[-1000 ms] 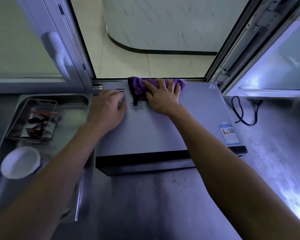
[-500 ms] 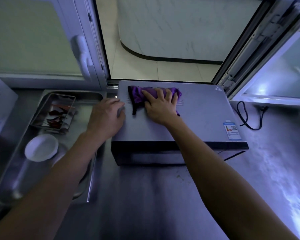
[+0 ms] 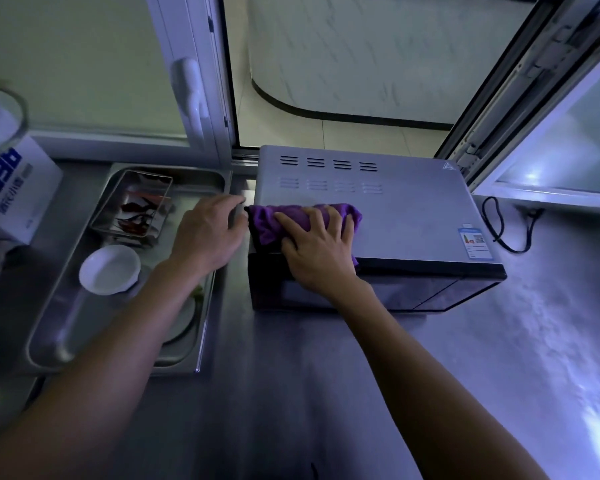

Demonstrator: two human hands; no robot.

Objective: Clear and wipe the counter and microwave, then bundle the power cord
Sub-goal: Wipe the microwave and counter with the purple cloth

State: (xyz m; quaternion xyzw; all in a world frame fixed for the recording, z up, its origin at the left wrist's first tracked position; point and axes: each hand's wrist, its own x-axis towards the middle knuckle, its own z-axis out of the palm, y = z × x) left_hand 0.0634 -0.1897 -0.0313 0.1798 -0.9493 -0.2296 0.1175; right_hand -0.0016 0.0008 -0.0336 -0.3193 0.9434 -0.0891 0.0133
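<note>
A silver microwave (image 3: 413,209) stands on the steel counter (image 3: 291,393) below an open window. My right hand (image 3: 321,251) presses a purple cloth (image 3: 267,221) flat onto the front left part of the microwave's top, fingers spread. My left hand (image 3: 210,237) rests against the microwave's left side, fingers reaching its upper edge. The black power cord (image 3: 510,230) lies in a loose loop on the counter to the right of the microwave.
A steel tray (image 3: 63,341) left of the microwave holds a white bowl (image 3: 110,270) and a smaller tray with red chillies (image 3: 136,206). A white box (image 3: 11,192) sits at far left. An open window sash (image 3: 548,109) angles over the counter at right.
My right hand has drawn the purple cloth from the back vents toward the front left edge of the microwave's top. My left hand stays by the left side.
</note>
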